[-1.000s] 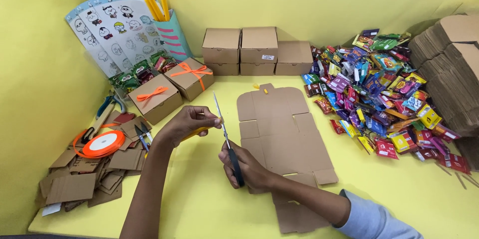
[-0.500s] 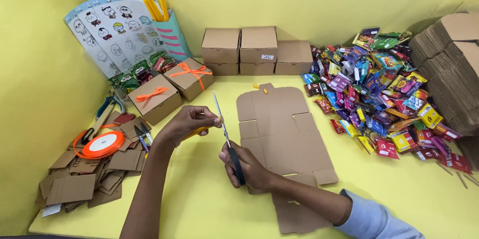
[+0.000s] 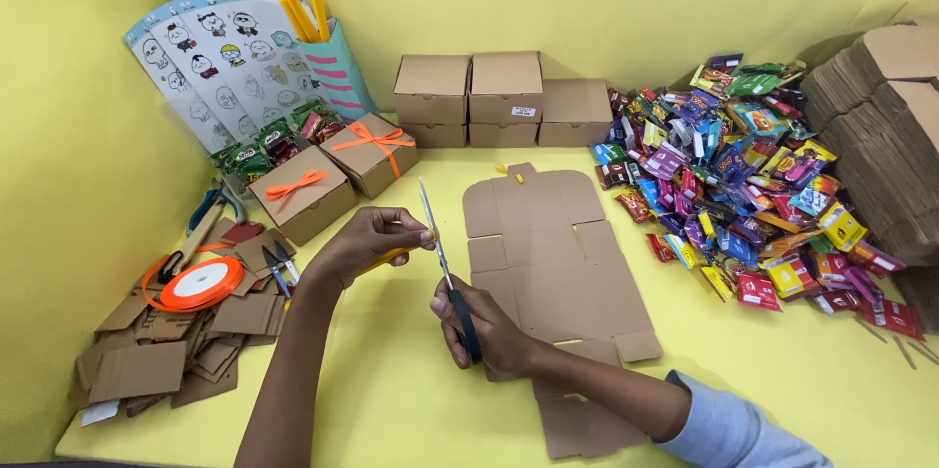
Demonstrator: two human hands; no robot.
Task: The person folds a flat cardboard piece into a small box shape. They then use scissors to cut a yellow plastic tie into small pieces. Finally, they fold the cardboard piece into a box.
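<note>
On the far left lies a heap of brown cardboard scraps (image 3: 147,351), and on it a roll of orange ribbon (image 3: 201,283) with a loose tail. Behind the roll are two small brown boxes with orange bows (image 3: 337,175) tied on, so these two look finished. Next comes the left hand (image 3: 367,241). Its fingers are pinched together around a little piece of orange ribbon (image 3: 391,256), right at the blade of the scissors (image 3: 445,267). The right hand (image 3: 489,331) is closed around the dark handles of the scissors, and the blades point up and look nearly closed; I cannot tell if they are cutting the ribbon right now. Just to the right lies a flat cardboard box sheet (image 3: 548,243) on the yellow table (image 3: 391,409), not folded yet. Behind it stand three plain brown boxes (image 3: 504,96) with no bows, so they seem to wait for ribbon. Further right is a big pile of bright candy packets (image 3: 753,194), and at the far right a tall stack of flat cardboard (image 3: 880,135), so a lot seems left to do.
</note>
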